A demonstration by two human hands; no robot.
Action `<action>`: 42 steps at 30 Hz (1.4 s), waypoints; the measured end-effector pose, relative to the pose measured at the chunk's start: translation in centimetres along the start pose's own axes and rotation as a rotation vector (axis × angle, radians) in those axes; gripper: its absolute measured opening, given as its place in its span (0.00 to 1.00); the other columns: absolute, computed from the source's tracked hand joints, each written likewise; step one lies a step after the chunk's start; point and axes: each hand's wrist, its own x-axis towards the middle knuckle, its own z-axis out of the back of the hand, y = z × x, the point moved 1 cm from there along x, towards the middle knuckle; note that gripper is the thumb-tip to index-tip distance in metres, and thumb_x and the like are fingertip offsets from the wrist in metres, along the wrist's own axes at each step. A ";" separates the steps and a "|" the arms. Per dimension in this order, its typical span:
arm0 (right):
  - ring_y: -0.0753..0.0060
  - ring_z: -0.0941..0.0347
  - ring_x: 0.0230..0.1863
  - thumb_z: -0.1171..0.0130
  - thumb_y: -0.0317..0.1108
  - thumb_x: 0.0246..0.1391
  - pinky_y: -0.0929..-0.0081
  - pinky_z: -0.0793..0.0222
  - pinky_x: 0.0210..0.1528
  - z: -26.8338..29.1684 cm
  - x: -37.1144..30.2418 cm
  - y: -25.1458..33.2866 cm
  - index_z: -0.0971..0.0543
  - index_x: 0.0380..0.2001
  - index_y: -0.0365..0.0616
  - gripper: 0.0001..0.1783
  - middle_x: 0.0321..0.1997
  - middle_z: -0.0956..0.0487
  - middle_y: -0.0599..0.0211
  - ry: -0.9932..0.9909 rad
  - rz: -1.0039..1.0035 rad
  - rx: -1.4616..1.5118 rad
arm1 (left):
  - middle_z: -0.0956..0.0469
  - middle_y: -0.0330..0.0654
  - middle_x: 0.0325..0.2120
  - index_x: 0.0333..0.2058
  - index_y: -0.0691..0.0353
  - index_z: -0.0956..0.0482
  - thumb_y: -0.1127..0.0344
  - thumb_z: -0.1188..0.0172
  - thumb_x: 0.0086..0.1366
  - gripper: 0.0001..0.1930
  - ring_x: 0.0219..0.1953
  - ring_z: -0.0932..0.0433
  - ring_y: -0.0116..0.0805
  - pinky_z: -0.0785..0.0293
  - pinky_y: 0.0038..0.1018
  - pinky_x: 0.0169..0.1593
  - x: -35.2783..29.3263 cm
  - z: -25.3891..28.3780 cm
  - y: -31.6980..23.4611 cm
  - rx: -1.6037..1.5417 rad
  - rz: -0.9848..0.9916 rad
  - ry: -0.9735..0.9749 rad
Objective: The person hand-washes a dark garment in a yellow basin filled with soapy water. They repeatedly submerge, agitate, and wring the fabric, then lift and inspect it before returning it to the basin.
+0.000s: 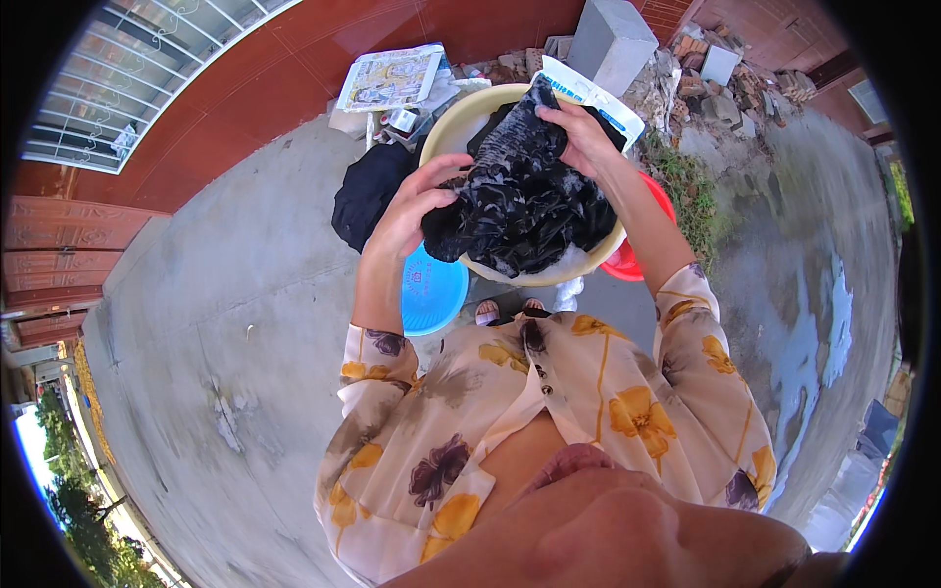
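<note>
A wet black garment [534,211], flecked with white suds, lies bunched in a large cream basin [446,132]. Its upper part is pulled up toward the far rim and shows a ribbed, foamy surface. At the left edge of the cloth, my left hand [417,204] has its thumb and fingers bent around a fold. My right hand [585,142] grips the upper right part, thumb on top and the other fingers partly hidden behind the fabric. Whitish suds show along the basin's near rim. What kind of garment it is cannot be made out.
Left of the basin are a dark cloth heap [371,196] and a blue plastic basin [434,292]. A red basin [627,260] stands at the right. Beyond are a printed box [392,78], a white board [593,93], a grey block [613,49] and rubble [720,88].
</note>
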 end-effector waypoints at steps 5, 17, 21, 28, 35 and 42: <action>0.81 0.26 0.37 0.43 0.42 0.66 0.78 0.30 0.39 -3.1 0.2 -1.3 0.18 0.41 0.41 0.15 0.37 0.20 0.74 -0.355 0.294 -0.155 | 0.19 0.38 0.42 0.52 0.64 0.19 0.69 0.44 0.66 0.17 0.43 0.24 0.27 0.31 0.24 0.53 3.6 -3.4 2.7 0.149 -0.031 -0.335; 0.42 0.20 0.28 0.40 0.47 0.57 0.57 0.24 0.33 -8.8 -1.0 -8.4 0.17 0.30 0.40 0.18 0.24 0.20 0.46 -0.471 0.831 -0.779 | 0.26 0.34 0.23 0.31 0.60 0.23 0.52 0.49 0.75 0.18 0.25 0.30 0.24 0.33 0.24 0.31 10.8 -0.5 11.6 -0.420 -0.141 -0.584; 0.42 0.20 0.29 0.40 0.50 0.56 0.55 0.25 0.33 -4.9 1.6 -5.2 0.17 0.29 0.40 0.21 0.23 0.21 0.44 -0.639 0.572 -0.765 | 0.30 0.33 0.22 0.31 0.56 0.26 0.47 0.47 0.73 0.19 0.23 0.31 0.25 0.35 0.30 0.24 10.9 -5.4 11.0 -0.260 -0.106 -0.762; 0.39 0.22 0.26 0.37 0.45 0.53 0.52 0.26 0.30 -4.2 1.1 -4.6 0.18 0.27 0.42 0.16 0.22 0.23 0.43 -0.695 0.677 -0.790 | 0.26 0.34 0.26 0.36 0.58 0.25 0.52 0.49 0.75 0.15 0.28 0.27 0.26 0.29 0.29 0.32 11.5 -5.5 11.8 -0.232 -0.063 -0.655; 0.39 0.22 0.28 0.38 0.46 0.55 0.52 0.27 0.31 -4.4 -0.2 -5.1 0.19 0.27 0.41 0.17 0.21 0.22 0.45 -0.616 0.766 -0.736 | 0.22 0.41 0.34 0.46 0.61 0.25 0.54 0.55 0.76 0.17 0.36 0.21 0.30 0.23 0.28 0.41 11.9 -6.1 11.6 -0.447 0.015 -0.488; 0.55 0.19 0.24 0.40 0.45 0.59 0.59 0.27 0.31 -1.0 1.1 -4.5 0.17 0.31 0.36 0.20 0.20 0.21 0.47 -0.700 0.594 -0.728 | 0.25 0.35 0.24 0.35 0.57 0.25 0.53 0.46 0.73 0.14 0.26 0.25 0.30 0.26 0.30 0.32 10.4 -7.0 8.0 -0.425 0.156 -0.566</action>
